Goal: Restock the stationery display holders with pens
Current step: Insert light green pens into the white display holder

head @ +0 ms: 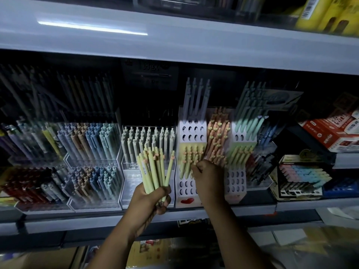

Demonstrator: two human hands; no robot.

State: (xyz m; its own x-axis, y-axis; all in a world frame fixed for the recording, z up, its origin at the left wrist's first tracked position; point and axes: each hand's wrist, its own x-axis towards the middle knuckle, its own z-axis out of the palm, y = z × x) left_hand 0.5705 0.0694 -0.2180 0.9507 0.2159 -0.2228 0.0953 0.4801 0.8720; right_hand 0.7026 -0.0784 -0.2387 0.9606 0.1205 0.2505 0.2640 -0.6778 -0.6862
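Dim shop shelf [116,220] packed edge to edge with pen holders, under a pale upper shelf [174,41]. Left hand [153,199] is wrapped round a bundle [155,167] of yellow-green pens, tips down, held in front of the clear holder [124,171]. Right hand [207,175] is curled narrow, fingertips pinching a pen [189,167] that stands in the white holder [191,131] among its yellow rows. Open holes show above and below those rows. Orange pens [217,136] crowd just right of the hand. Both forearms reach in over the shelf lip.
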